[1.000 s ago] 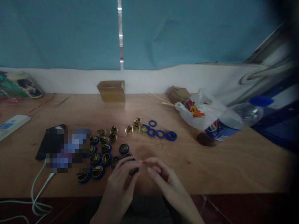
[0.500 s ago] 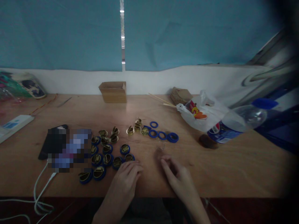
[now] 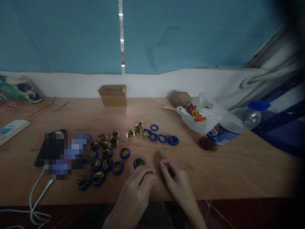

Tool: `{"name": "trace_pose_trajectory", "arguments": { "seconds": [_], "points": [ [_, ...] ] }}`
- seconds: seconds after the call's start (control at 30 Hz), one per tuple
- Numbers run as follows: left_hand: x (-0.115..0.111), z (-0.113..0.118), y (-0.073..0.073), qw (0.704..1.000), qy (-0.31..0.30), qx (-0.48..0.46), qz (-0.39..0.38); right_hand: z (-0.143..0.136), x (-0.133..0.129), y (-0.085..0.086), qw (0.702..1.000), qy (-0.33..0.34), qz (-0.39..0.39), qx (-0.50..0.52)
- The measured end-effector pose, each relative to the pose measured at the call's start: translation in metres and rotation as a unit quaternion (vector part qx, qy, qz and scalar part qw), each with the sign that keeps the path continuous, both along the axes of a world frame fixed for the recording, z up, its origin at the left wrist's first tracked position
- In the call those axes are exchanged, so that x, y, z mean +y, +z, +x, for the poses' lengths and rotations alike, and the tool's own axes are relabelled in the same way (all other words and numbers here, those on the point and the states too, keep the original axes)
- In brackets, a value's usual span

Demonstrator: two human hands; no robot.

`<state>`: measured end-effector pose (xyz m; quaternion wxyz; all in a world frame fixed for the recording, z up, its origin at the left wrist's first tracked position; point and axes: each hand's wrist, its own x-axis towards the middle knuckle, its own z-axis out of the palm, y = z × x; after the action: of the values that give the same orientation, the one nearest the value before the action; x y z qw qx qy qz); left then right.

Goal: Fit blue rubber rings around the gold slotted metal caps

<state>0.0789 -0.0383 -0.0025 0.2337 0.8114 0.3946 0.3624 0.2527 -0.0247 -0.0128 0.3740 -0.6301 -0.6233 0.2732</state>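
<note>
My left hand (image 3: 139, 186) is over the front of the table, its fingers curled and their tips pointing right. Just behind its knuckles, apparently touching them, lies a round brass-backed piece in a blue ring (image 3: 138, 163). What sits under those fingertips is hidden. My right hand (image 3: 175, 176) rests a little to the right, thumb and forefinger pinched together; whatever is between them is too small to make out. Thin clear rings (image 3: 161, 149) lie beyond its fingertips. Several more blue-ringed brass pieces (image 3: 118, 167) lie face down to the left.
Bare brass pieces (image 3: 130, 134) and loose blue rings (image 3: 162, 138) lie farther back. A phone (image 3: 51, 148) with white cables is at the left. A cardboard box (image 3: 113, 96) stands by the wall. A plastic bag (image 3: 195, 122) and a cola bottle (image 3: 221, 133) are at the right.
My left hand has shifted right toward my right hand, and the blue-ringed brass piece behind it has moved right, away from its neighbours. The view has turned slightly. My right hand stays pinched.
</note>
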Motion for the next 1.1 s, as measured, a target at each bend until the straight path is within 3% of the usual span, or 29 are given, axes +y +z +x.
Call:
{"name": "trace_pose_trajectory", "arguments": {
  "seconds": [0.13,0.33,0.47,0.7,0.87,1.1],
  "points": [
    [-0.009,0.003,0.000,1.000,-0.010,-0.009,0.024,0.000,0.002,-0.001,1.000,0.001,0.000,0.007],
    [-0.011,0.001,-0.013,1.000,-0.004,0.001,-0.020,-0.001,0.001,-0.002,1.000,0.008,-0.008,-0.006],
    [-0.008,-0.017,-0.018,0.999,0.029,0.004,-0.031,-0.002,0.002,0.000,1.000,0.014,-0.018,-0.012],
    [0.000,-0.054,-0.028,0.993,0.111,0.031,0.026,-0.008,0.002,0.006,0.997,0.044,-0.015,-0.060],
    [0.002,-0.052,-0.033,0.992,0.116,0.025,0.037,-0.031,0.003,0.007,0.992,0.125,0.003,-0.024],
    [0.012,-0.045,-0.030,0.994,0.106,0.035,0.017,-0.050,0.007,0.005,0.991,0.131,-0.007,0.027]
  ]
}}
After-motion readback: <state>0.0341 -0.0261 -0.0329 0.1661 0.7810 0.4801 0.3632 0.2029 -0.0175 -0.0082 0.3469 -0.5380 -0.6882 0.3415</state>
